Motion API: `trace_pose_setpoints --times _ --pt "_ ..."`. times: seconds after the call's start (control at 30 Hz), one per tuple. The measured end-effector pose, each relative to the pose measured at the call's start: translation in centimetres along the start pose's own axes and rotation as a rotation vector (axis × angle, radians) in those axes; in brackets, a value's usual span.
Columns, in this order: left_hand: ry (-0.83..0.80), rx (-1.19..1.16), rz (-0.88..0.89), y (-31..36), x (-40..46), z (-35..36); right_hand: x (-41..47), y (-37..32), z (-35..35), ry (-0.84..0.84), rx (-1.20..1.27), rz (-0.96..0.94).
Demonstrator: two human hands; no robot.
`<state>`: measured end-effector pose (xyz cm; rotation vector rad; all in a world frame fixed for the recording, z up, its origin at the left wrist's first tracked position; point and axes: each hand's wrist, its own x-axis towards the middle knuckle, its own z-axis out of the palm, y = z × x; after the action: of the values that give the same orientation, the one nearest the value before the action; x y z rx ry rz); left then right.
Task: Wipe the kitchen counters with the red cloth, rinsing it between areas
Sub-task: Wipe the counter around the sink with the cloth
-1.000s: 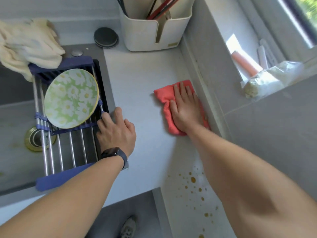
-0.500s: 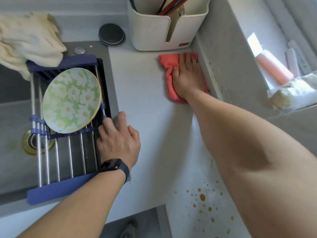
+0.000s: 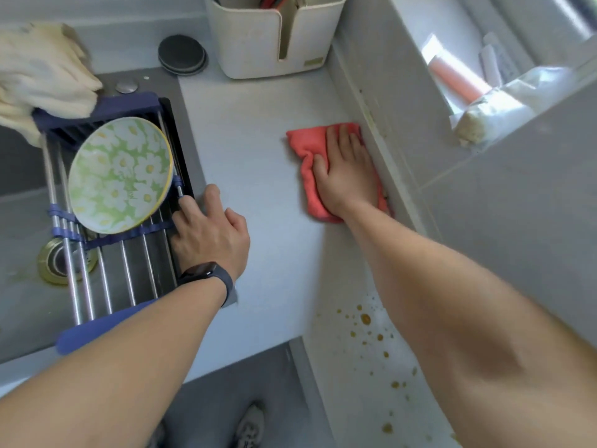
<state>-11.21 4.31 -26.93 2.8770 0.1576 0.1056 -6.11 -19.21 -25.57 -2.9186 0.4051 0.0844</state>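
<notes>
1. Your right hand (image 3: 347,176) lies flat, palm down with the fingers spread, pressing the folded red microfibre cloth (image 3: 305,163) onto the pale grey counter (image 3: 252,150). It pins the cloth without clenching it.
2. The cloth's long axis runs along the low grey upstand (image 3: 381,147) at the wall, and its right edge sits tight against that ledge. The brown droplets (image 3: 365,318) lie nearer you along the same strip, beside your forearm, so a pull straight back would meet them.
3. Your left hand (image 3: 210,234) rests released on the counter's edge, fingertips touching the blue-framed steel drying rack (image 3: 106,286) that spans the sink and holds the green daisy-patterned plate (image 3: 119,174). It is nearer the sink for rinsing.
4. Beyond the cloth, the cream utensil caddy (image 3: 274,43) closes off the corner.
5. The counter looks smooth. Whether it is wet, you probably cannot tell through the blur.
</notes>
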Motion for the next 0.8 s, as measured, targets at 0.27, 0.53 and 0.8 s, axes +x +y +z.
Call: trace_pose_setpoints --times 0.27,0.53,0.8 --pt "-0.02 -0.054 -0.026 0.3 -0.4 -0.8 -14.1 1.6 0.1 -0.024 0.007 0.177" --pt "-0.024 -0.054 -0.023 0.3 -0.4 -0.9 -23.1 1.4 1.0 -0.042 0.004 0.247" --pt "-0.018 -0.019 -0.033 0.4 -0.6 -0.4 -17.5 1.3 0.6 -0.063 -0.023 0.126"
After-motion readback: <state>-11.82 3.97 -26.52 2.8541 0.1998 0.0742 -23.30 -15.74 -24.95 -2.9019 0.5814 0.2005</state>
